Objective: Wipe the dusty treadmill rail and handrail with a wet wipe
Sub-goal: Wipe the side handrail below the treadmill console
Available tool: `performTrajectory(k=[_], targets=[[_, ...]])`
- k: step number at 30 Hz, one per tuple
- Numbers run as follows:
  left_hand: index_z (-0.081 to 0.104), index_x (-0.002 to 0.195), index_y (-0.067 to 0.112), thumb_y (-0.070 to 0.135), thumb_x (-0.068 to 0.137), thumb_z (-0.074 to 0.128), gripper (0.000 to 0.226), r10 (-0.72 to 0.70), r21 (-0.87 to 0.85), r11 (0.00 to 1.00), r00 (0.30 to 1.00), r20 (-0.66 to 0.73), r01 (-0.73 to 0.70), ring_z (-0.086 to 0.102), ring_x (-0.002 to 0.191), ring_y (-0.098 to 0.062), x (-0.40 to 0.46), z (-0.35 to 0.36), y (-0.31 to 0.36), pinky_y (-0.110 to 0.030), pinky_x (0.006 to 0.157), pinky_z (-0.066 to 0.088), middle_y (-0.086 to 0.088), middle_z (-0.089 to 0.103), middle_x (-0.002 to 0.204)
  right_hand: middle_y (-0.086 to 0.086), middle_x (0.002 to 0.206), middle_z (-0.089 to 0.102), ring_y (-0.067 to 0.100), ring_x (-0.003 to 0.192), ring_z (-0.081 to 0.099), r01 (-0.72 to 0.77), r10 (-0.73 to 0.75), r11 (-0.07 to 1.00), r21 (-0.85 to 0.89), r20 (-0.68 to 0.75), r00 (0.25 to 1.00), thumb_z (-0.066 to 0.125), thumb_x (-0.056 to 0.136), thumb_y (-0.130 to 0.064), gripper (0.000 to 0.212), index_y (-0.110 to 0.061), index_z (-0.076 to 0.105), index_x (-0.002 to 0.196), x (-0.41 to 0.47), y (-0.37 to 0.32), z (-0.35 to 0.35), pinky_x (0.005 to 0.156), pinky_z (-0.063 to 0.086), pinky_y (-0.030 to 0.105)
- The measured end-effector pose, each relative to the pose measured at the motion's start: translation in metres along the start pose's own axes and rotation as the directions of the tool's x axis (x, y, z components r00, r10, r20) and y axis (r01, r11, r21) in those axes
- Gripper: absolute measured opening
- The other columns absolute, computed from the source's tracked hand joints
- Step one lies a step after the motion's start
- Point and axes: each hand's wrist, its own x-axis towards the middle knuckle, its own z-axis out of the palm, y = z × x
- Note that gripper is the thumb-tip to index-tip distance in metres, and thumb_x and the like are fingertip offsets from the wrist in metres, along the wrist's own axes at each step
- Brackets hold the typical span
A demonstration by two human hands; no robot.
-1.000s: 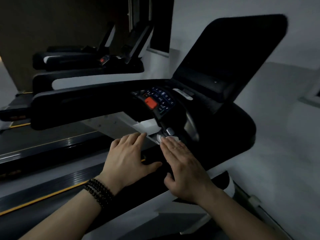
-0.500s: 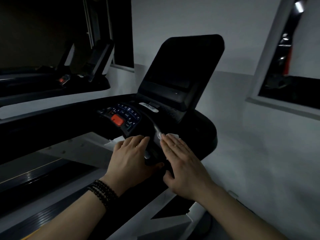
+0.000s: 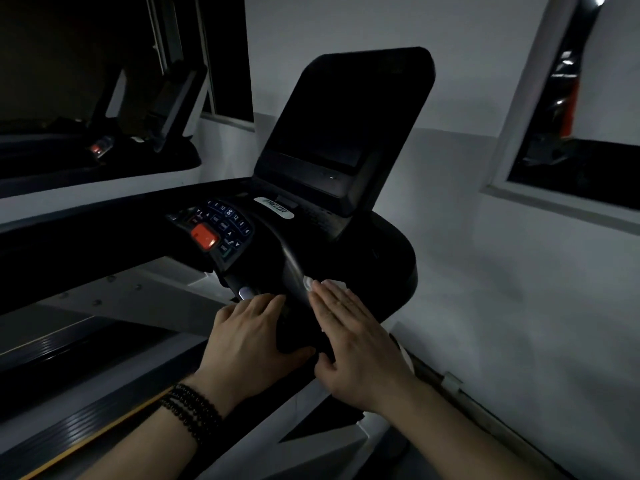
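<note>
While the right hand [image 3: 349,337] presses flat, fingers straight, on the wet wipe [image 3: 327,285] at frame centre, the handrail [image 3: 294,268] runs up-left toward the console [image 3: 221,226]. Left hand [image 3: 251,336] rests beside it, fingers relaxed, holding nothing. Right is nearer; I'd expect the stroke to follow that axis.
</note>
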Motion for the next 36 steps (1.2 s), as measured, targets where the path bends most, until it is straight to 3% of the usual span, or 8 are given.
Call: performTrajectory(k=[10, 14, 19, 22, 27, 32, 36], targets=[[0.032, 0.153, 0.031, 0.097, 0.061, 0.023, 0.113, 0.000, 0.005, 1.000, 0.992, 0.123, -0.001, 0.047, 0.135, -0.013, -0.004, 0.026, -0.034, -0.036, 0.111, 0.032, 0.012, 0.048, 0.147, -0.006, 0.166, -0.007, 0.003, 0.149, -0.016, -0.070, 0.074, 0.997, -0.037, 0.119, 0.990, 0.048, 0.088, -0.028, 0.085, -0.013, 0.003, 0.159, 0.011, -0.002, 0.027, 0.123, -0.005, 0.029], [0.046, 0.139, 0.031, 0.098, 0.059, 0.029, 0.106, 0.015, 0.077, 0.996, 0.976, 0.216, -0.033, 0.054, 0.120, -0.013, -0.010, 0.036, -0.042, -0.033, 0.101, 0.036, 0.012, 0.057, 0.125, -0.008, 0.166, -0.010, 0.000, 0.148, -0.020, -0.102, 0.107, 0.994, -0.037, 0.156, 0.982, 0.041, 0.088, -0.033, 0.084, -0.016, 0.000, 0.159, 0.012, -0.005, 0.038, 0.121, -0.009, 0.027], [0.054, 0.120, 0.030, 0.097, 0.063, 0.044, 0.088, -0.020, 0.089, 0.996, 0.964, 0.264, -0.004, 0.057, 0.111, -0.011, -0.014, 0.037, -0.047, -0.030, 0.093, 0.037, 0.012, 0.058, 0.115, -0.013, 0.163, -0.017, -0.003, 0.144, -0.027, -0.121, 0.106, 0.992, 0.036, 0.282, 0.953, 0.047, 0.089, -0.024, 0.088, -0.019, -0.007, 0.158, 0.011, -0.010, 0.064, 0.122, -0.006, 0.029], [0.056, 0.115, 0.029, 0.096, 0.063, 0.047, 0.085, -0.026, 0.082, 0.997, 0.964, 0.266, 0.004, 0.059, 0.107, -0.011, -0.010, 0.035, -0.046, -0.031, 0.093, 0.037, 0.011, 0.059, 0.110, -0.010, 0.166, -0.008, -0.001, 0.147, -0.020, -0.103, 0.079, 0.992, 0.074, 0.277, 0.958, 0.047, 0.082, -0.021, 0.091, -0.016, 0.000, 0.160, 0.015, -0.009, 0.075, 0.123, -0.002, 0.030], [0.056, 0.111, 0.033, 0.096, 0.060, 0.045, 0.082, -0.042, 0.059, 0.998, 0.971, 0.236, 0.029, 0.060, 0.105, -0.009, -0.011, 0.035, -0.043, -0.031, 0.095, 0.036, 0.013, 0.061, 0.108, 0.002, 0.164, 0.021, 0.013, 0.152, 0.009, 0.065, -0.097, 0.986, 0.153, 0.211, 0.973, 0.050, 0.070, -0.027, 0.092, -0.010, 0.025, 0.156, 0.009, -0.016, 0.082, 0.123, 0.007, 0.029], [0.055, 0.113, 0.031, 0.094, 0.057, 0.049, 0.085, -0.065, 0.079, 0.996, 0.960, 0.272, 0.045, 0.057, 0.111, -0.010, -0.008, 0.035, -0.043, -0.031, 0.098, 0.034, 0.013, 0.059, 0.113, -0.008, 0.166, 0.009, 0.005, 0.152, 0.000, 0.041, -0.057, 0.997, 0.070, 0.241, 0.969, 0.049, 0.076, -0.023, 0.090, -0.018, 0.015, 0.159, -0.007, 0.028, 0.066, 0.123, 0.001, 0.029], [0.056, 0.110, 0.031, 0.096, 0.053, 0.045, 0.087, -0.082, 0.090, 0.994, 0.963, 0.258, 0.060, 0.059, 0.109, -0.011, -0.009, 0.037, -0.041, -0.031, 0.097, 0.036, 0.013, 0.060, 0.109, -0.006, 0.167, 0.008, 0.004, 0.151, -0.005, 0.025, -0.042, 0.997, 0.067, 0.274, 0.961, 0.049, 0.078, -0.023, 0.090, -0.015, 0.013, 0.160, 0.019, 0.027, 0.068, 0.123, 0.000, 0.029]])
